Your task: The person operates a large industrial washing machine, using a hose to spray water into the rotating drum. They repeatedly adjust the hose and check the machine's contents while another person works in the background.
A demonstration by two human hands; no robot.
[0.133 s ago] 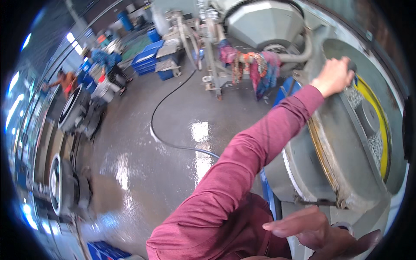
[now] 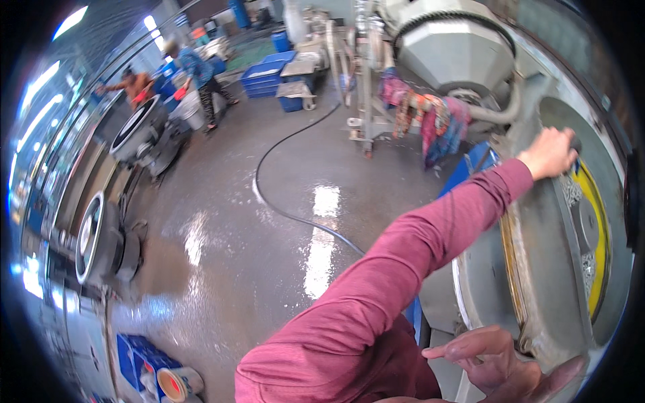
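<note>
My left arm in a maroon sleeve reaches across to the right. At its end my left hand (image 2: 549, 154) is closed around a dark, rounded knob (image 2: 576, 144) at the upper rim of a grey round vibrating tub (image 2: 541, 235). Inside the tub lies a mass of small pale pieces (image 2: 587, 269), beside a yellow curved band (image 2: 598, 228). Low on the right, in front of the tub, is my right hand (image 2: 500, 366). Its fingers are apart and slightly bent, with nothing visible in them.
A black hose (image 2: 295, 216) crosses the wet floor. Colourful cloths (image 2: 430, 117) hang on a metal frame near a faceted drum (image 2: 463, 50). Blue crates (image 2: 265, 77) stand far off; a blue crate (image 2: 138, 359) and bucket (image 2: 180, 383) are near left. Two people work by machines (image 2: 141, 131).
The view has swung left and up, so the surroundings sit farther right and lower. My left hand stays on the knob; my right hand keeps much the same pose.
</note>
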